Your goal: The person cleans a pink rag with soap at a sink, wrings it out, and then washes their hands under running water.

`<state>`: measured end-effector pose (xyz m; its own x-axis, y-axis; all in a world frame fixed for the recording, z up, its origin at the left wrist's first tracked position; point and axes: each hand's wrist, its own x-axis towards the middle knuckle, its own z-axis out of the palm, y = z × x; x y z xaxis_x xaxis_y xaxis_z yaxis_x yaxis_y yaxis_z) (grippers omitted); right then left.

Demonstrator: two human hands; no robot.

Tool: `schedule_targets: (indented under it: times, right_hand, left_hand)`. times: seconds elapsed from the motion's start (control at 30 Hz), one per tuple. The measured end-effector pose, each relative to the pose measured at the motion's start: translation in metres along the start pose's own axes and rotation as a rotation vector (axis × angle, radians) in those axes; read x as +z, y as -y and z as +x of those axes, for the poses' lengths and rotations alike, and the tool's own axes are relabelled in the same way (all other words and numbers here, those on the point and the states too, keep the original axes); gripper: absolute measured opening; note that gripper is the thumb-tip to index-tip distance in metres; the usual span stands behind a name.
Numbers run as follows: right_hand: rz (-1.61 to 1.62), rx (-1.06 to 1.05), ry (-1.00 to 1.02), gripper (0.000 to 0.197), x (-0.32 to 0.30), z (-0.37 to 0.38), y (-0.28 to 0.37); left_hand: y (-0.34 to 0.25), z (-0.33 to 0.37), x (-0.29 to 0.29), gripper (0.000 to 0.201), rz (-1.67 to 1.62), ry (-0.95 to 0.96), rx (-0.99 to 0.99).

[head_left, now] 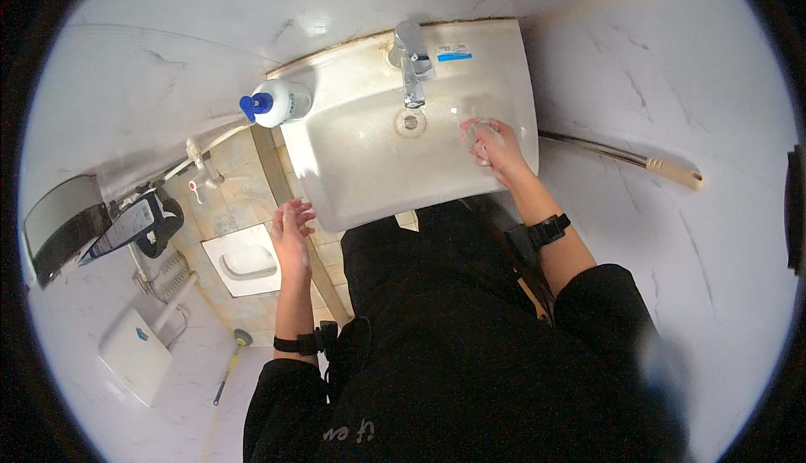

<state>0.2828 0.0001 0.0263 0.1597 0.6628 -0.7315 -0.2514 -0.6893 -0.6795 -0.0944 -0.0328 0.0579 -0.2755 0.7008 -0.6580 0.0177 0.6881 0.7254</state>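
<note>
My right hand [497, 149] is closed over the right side of the white sink [378, 179]. Whitish, wet-looking stuff with a pink patch shows at its fingers; what it holds is too small and blurred to make out. My left hand [291, 221] hangs just outside the sink's left front corner, fingers loosely bent and apart, with nothing in it. A chrome faucet [410, 64] stands at the sink's back, its spout above the round drain [410, 123]. On the back left corner is a white pump bottle [287, 103] with a blue pump head.
A blue-and-white label [454, 53] sits on the rim beside the faucet. Right of the sink, a pole with a beige handle [674, 173] leans at the wall. Leftward are a wall tap [201, 173], a squat toilet [245, 261], a white cistern [134, 356] and a long-handled brush [232, 366].
</note>
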Motion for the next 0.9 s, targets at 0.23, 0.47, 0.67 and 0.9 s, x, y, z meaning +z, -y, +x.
schedule_targets:
  times: [0.23, 0.47, 0.67, 0.9]
  right_hand:
    - [-0.062, -0.081, -0.023, 0.022, 0.003, 0.008, 0.0]
    - [-0.104, -0.113, -0.03, 0.022, 0.005, 0.006, 0.005]
    - [-0.132, -0.255, -0.151, 0.023, -0.005, 0.005, 0.013]
    - [-0.108, -0.192, -0.162, 0.02, -0.009, 0.0, 0.018]
  left_hand:
    - [0.016, -0.013, 0.009, 0.022, -0.011, 0.038, 0.037]
    - [0.012, -0.026, 0.019, 0.019, -0.051, 0.091, 0.018]
    - [0.004, -0.026, 0.027, 0.021, -0.034, 0.171, -0.016]
    - [0.001, -0.026, 0.04, 0.023, 0.483, 0.237, 0.301]
